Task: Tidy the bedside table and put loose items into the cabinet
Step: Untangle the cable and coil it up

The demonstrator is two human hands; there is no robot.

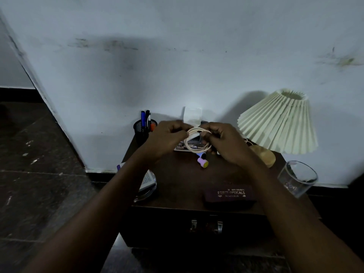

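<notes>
A coiled white cable point(197, 140) is held up over the dark bedside table point(181, 186). My left hand point(167, 137) pinches the coil's left side and my right hand point(226, 141) grips its right side. Under the coil lie small pink and blue stamp-like toys point(203, 162) and a tissue box point(190, 145), partly hidden by my hands. A dark glasses case point(230, 196) printed with "OPTICALS" lies near the front edge. The cabinet doors with two metal handles point(206, 226) are shut below the tabletop.
A black mesh pen holder point(143, 128) stands at the back left. A pleated lamp point(279, 123) leans at the back right, with an empty glass point(297, 178) in front of it. A booklet on a glass dish point(146, 183) sits at the left edge.
</notes>
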